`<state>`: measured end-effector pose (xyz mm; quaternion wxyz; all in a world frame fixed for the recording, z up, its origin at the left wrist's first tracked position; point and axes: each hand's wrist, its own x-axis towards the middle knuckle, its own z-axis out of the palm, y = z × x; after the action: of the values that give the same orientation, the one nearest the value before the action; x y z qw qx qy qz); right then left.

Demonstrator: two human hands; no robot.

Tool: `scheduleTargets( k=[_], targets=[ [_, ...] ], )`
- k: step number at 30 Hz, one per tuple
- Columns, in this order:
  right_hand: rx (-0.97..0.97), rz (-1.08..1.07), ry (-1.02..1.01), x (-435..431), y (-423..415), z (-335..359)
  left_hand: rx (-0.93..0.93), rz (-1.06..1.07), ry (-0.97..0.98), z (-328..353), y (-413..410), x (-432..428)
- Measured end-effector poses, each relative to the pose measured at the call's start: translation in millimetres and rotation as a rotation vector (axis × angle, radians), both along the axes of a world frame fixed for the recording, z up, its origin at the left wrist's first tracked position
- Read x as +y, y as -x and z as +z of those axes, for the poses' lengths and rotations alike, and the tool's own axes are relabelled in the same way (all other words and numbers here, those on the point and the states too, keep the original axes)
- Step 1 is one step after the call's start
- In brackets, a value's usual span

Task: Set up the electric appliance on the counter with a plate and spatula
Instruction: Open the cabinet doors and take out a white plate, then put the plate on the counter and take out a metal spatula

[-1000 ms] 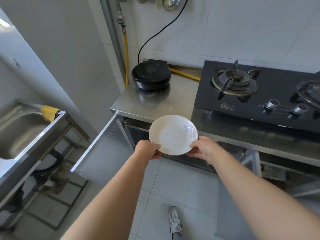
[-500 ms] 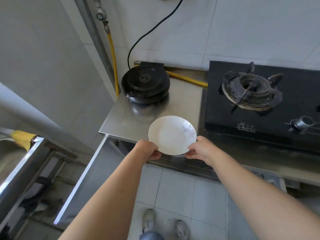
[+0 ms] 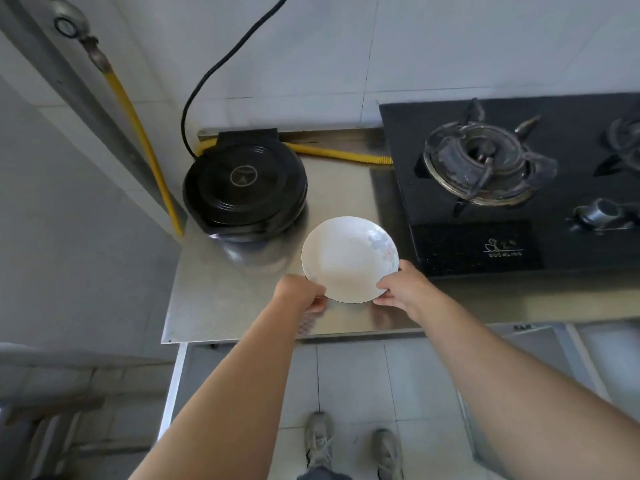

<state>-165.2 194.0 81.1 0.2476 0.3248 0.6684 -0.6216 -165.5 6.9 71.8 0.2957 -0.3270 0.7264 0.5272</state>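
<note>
Left hand (image 3: 299, 293) and right hand (image 3: 403, 289) grip opposite near edges of the round white floral ceramic plate (image 3: 348, 259), held just right-front of the round black closed-lid electric appliance (image 3: 245, 194).

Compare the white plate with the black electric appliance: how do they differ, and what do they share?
The plate is white with a faint flower print; the appliance is glossy black. The left hand and right hand hold the plate; the appliance stands untouched on the counter. Both are round.
</note>
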Motion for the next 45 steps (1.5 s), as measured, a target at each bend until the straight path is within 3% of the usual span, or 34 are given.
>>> scheduleTargets(
  k=[15, 23, 29, 33, 38, 42, 45],
  targets=[
    [0.029, -0.07, -0.094, -6, 3, 2, 0.015, -0.207, -0.03, -3, 15, 1],
    [-0.013, 0.092, -0.255, 2, -32, 11, -0.078, -0.294, -0.015, 18, -15, 24],
    [-0.067, 0.031, -0.1, 33, -75, 18, -0.064, -0.359, -0.011, 23, -55, 61],
    [-0.059, 0.05, -0.036, 70, -112, 16, -0.075, -0.47, 0.067, 8, -90, 96],
    [-0.035, 0.019, -0.053, 124, -158, -1, 0.087, -0.57, 0.307, -18, -134, 141],
    [-0.08, -0.046, -0.074, 165, -181, -27, 0.144, -0.874, 0.479, -27, -159, 175],
    [-0.102, -0.068, -0.099, 185, -191, -55, 0.151, -0.966, 0.566, -51, -158, 186]
  ],
)
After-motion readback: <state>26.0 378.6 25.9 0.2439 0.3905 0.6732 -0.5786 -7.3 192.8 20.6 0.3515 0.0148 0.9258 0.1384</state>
